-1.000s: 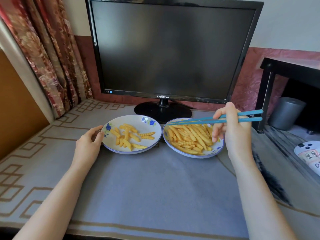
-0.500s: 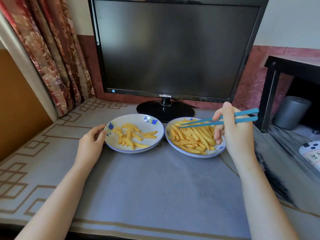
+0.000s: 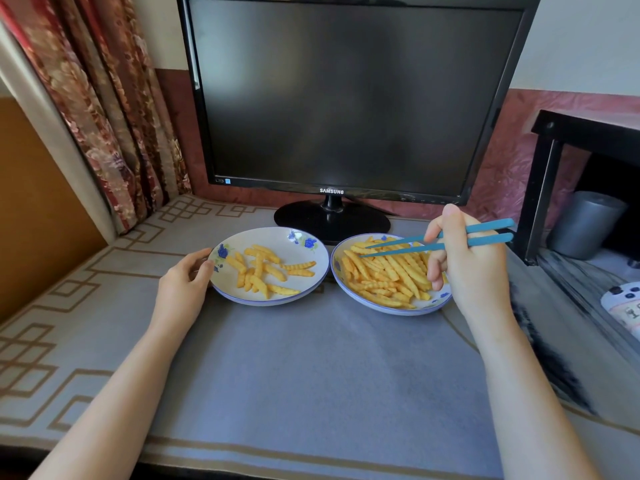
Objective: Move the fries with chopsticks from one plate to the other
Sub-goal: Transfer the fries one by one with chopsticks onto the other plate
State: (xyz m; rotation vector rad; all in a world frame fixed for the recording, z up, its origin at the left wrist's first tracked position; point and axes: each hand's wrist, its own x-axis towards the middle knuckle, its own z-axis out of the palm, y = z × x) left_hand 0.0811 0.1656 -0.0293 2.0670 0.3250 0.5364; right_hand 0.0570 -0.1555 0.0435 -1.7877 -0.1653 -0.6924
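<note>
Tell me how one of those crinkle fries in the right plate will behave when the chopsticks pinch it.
The fries look straight and rigid, so one probably lifts without drooping. The ridged sides should give the blue chopsticks some grip. They lie piled crosswise in the right plate, so pulling one may drag neighbours.

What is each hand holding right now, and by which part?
The right hand holds the blue chopsticks near their thick back ends, tips over the fuller plate. The left hand grips the left rim of the other plate.

Both forearms bare, no sleeves or jewellery.
</note>
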